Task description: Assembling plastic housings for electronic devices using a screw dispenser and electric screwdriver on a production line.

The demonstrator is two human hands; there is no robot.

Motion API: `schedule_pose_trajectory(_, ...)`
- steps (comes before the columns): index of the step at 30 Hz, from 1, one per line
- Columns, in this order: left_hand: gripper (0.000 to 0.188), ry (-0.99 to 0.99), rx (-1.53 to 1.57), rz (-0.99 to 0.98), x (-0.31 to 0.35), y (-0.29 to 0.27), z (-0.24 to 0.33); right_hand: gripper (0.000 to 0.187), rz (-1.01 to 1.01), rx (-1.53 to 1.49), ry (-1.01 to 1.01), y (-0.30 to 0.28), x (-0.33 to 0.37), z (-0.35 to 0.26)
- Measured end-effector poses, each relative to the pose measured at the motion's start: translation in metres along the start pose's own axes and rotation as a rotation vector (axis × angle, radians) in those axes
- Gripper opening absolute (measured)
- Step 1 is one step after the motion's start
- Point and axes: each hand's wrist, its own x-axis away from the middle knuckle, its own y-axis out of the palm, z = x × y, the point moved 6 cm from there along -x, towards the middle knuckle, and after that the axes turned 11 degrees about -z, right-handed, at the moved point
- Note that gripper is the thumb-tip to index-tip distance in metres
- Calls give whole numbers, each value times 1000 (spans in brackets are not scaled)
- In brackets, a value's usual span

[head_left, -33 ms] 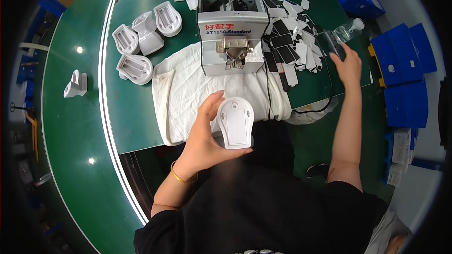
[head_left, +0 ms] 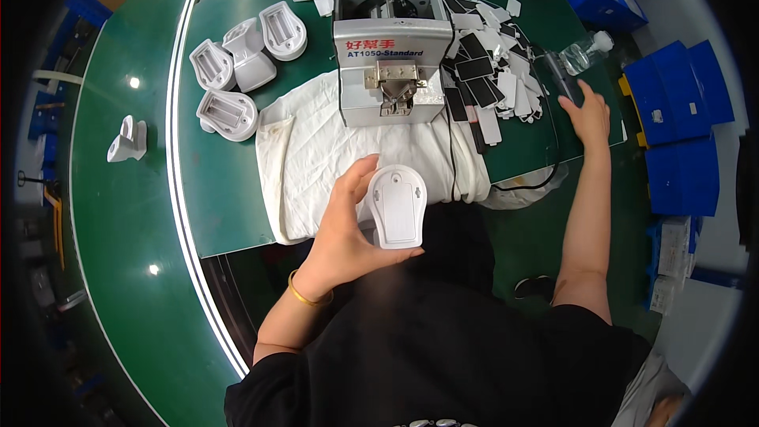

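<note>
My left hand point(head_left: 341, 229) is closed around a white plastic housing point(head_left: 398, 209), held up in front of me over the near edge of the white cloth. Its wide rounded end points away from me, and a panel fills its recess, with a small hole above and a slot at each side. On the right, my right hand point(head_left: 591, 117) is open, thumb and fingers apart, just beside the near end of a dark, corded, screwdriver-like tool point(head_left: 560, 75). That tool lies on the green table next to a clear bottle point(head_left: 587, 53).
A silver tabletop machine point(head_left: 389, 51) stands behind the white cloth point(head_left: 312, 150). Several white housings point(head_left: 229, 115) sit at left, their recesses uncovered. Right of the machine is a pile of black and white flat panels point(head_left: 478, 71). Blue bins point(head_left: 678, 95) line the right side.
My right hand has let go of the dark tool, spread its fingers and drawn back slightly toward me. My left hand and the housing have hardly moved.
</note>
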Motion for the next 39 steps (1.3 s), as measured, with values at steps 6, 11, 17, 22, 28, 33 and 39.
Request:
schedule_pose_trajectory(6,100,48,-81,-3,-5,17,-19,66,-122,-149,16,29,-15,18)
schedule_pose_trajectory(11,98,82,-162,11,0,16,-15,57,221,-702,-296,-46,21,-42)
schedule_pose_trajectory(17,81,156,-367,32,0,23,-7,55,61,-1472,-995,-120,99,-193)
schedule_pose_trajectory(22,76,156,-364,78,0,29,-9,6,50,-1586,-1253,-97,100,-260)
schedule_pose_trajectory(28,76,135,-342,94,2,29,-15,6,25,-1442,-1134,-96,95,-285)
schedule_pose_trajectory(33,75,96,-312,112,-1,29,-8,40,-316,-1687,-958,-103,98,-305)
schedule_pose_trajectory(39,76,93,-341,98,-2,30,-14,42,-251,-1684,-851,-94,88,-301)
